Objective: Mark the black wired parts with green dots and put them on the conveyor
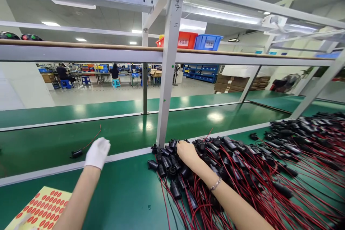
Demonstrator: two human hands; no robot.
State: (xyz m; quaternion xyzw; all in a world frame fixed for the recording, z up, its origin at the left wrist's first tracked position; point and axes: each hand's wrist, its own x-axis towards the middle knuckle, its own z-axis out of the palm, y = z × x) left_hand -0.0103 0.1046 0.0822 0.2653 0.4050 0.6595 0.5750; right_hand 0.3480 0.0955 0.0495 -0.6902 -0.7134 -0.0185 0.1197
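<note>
Fingers of the right hand (187, 152) curl down into the near end of a pile of black plugs with red wires (242, 172), closing on one or two of the plugs at the edge of the heap; exactly which plug is pinched is hidden under the knuckles. The left hand (97, 152), in a white glove, hangs loose and empty over the white strip at the edge of the green belt (54, 143), fingers slack, near a single plug with a red wire (81, 151) lying apart on the belt. To do this pick cleanly, I would take the plug by its body, not the wire, and lift slowly so tangled wires slide free rather than drag neighbours along. A sheet of red round stickers (40, 208) lies at the near left, and a metal post (168, 75) stands just behind the pile.
</note>
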